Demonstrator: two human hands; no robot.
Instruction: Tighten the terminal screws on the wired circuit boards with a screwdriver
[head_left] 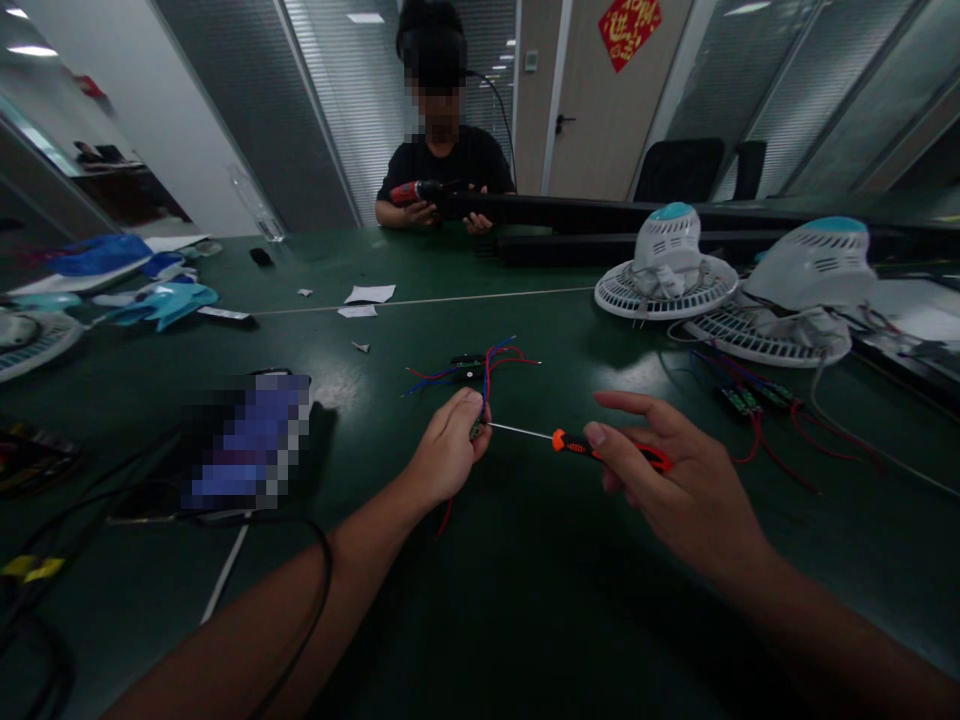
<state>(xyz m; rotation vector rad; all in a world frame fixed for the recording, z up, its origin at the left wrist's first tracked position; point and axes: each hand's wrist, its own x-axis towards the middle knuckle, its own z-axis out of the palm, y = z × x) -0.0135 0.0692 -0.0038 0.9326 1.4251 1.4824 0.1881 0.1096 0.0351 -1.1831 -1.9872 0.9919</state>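
Observation:
Pinched in my left hand is a small circuit board, mostly covered by the fingers, with red and blue wires coming out above and a red one hanging below. My right hand grips a screwdriver by its orange and black handle, index finger stretched out. The thin metal shaft points left and its tip meets the board at my left fingers; the exact contact is hidden. Just beyond my left hand, another dark circuit board with red and blue wires lies on the green table.
Several wired boards lie at right, below two white fan-like housings. A device with a blurred screen and black cables lie left. Paper scraps are farther back. Across the table, a person holds a red and black power tool.

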